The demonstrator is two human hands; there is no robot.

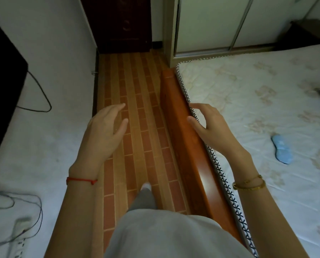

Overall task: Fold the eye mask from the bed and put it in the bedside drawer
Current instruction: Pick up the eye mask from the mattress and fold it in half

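1. Blue fabric, the eye mask (282,148), lies flat on the bed (258,108) to your right, well apart from both your hands and not yet folded.
2. Your left hand (104,127) hangs over the floor (137,90) with fingers loosely spread, holding nothing.
3. Your right hand (209,127) is also open and empty, fingers slightly curled above the mattress edge, over the orange wooden bed frame (185,138).
4. You cannot see any open drawer; a dark piece of furniture (304,32) stands at the far corner of the bed, too dim to make out.
5. White patterned mattress cover fills the right side, trimmed with a black-and-white stitched border (228,185).
6. Brick-patterned flooring in tan and red runs ahead of you to a dark door (118,23), with sliding wardrobe panels (211,21) beside it.
7. White wall (53,43) stands on your left, crossed by a black cable (42,94).
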